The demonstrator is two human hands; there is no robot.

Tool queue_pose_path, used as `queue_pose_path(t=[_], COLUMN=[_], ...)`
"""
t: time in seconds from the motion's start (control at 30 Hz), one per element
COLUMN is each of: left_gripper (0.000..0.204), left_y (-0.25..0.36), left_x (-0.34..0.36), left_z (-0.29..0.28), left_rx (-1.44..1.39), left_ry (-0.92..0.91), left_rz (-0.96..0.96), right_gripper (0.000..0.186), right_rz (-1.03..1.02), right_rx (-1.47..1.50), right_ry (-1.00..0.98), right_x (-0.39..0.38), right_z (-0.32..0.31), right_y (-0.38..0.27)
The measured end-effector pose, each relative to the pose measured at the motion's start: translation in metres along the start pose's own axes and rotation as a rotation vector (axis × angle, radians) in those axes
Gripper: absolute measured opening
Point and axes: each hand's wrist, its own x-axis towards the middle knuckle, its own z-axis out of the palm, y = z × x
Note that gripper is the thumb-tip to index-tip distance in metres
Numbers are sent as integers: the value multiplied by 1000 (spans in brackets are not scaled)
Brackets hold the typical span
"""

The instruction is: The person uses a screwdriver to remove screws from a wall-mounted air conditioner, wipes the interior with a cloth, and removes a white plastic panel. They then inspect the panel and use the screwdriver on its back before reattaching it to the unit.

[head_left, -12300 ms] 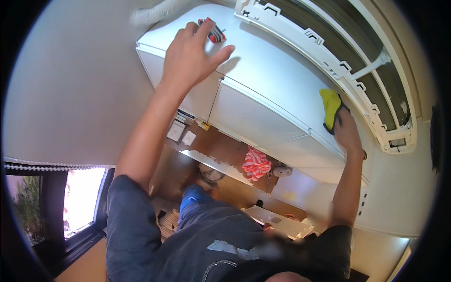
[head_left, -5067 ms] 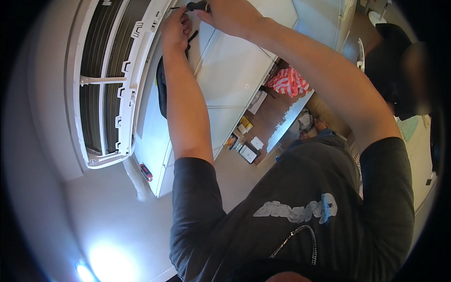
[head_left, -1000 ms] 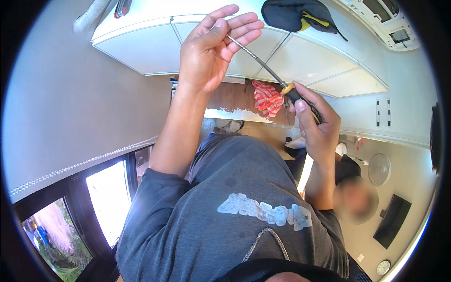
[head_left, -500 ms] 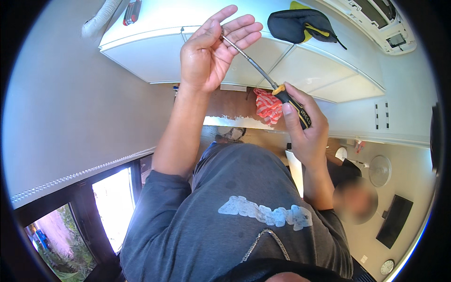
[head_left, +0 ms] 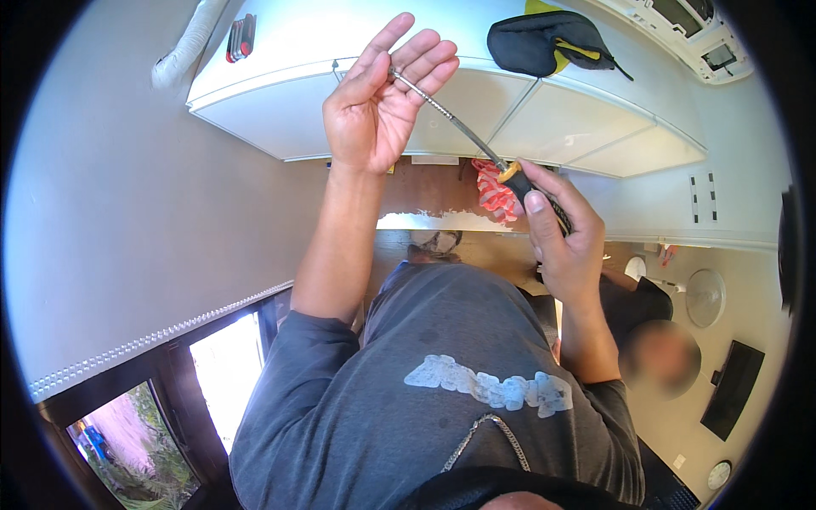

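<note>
A long-shafted screwdriver [head_left: 455, 121] with a black and yellow handle slants across the middle of the view. My right hand [head_left: 568, 234] is closed around its handle, thumb lying along the side. At the far end, the shaft's tip meets my left hand [head_left: 374, 110] beside the thumb. That palm faces up, with the fingers stretched out and apart. Whether something small sits at the tip between thumb and fingers is too fine to make out.
Ahead is a white cabinet [head_left: 586, 127] whose top bears a folding tool set [head_left: 241, 38], a black and yellow pouch [head_left: 544, 44] and a white appliance housing [head_left: 680, 25]. A red-striped cloth [head_left: 495, 189] lies below. Another person [head_left: 637, 310] is at the right.
The view has shifted slightly. The screwdriver's handle has turned in my right hand, and its side now shows less. My left hand stays spread at the tip.
</note>
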Motion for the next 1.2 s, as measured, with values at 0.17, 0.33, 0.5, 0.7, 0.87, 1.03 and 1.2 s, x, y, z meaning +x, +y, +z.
queue_pose_path(t=[0.17, 0.33, 0.5, 0.7, 0.87, 1.03, 1.2], left_gripper=[49, 50, 49, 40, 35, 31, 18], left_y=[2, 10, 23, 41, 60, 92, 96], left_x=[-3, 1, 13, 45, 66, 100, 158], left_z=[5, 11, 22, 40, 31, -27, -101], left_rx=[154, 569, 570, 798, 710, 790, 750], left_ry=[22, 140, 49, 273, 249, 453, 424], left_rz=[5, -133, -187, -348, -436, -203, -162], right_gripper=[35, 31, 35, 41, 41, 43, 41], right_rz=[28, -386, 231, 314, 204, 132, 105], right_rx=[40, -320, 233, 702, 404, 270, 171], right_ry=[-2, 43, -119, -484, -554, -487, -475], right_x=[-3, 1, 5, 28, 55, 94, 139], right_z=[2, 9, 8, 21, 35, 29, 26], right_y=[-1, -2, -11, -8, -12, -22, -29])
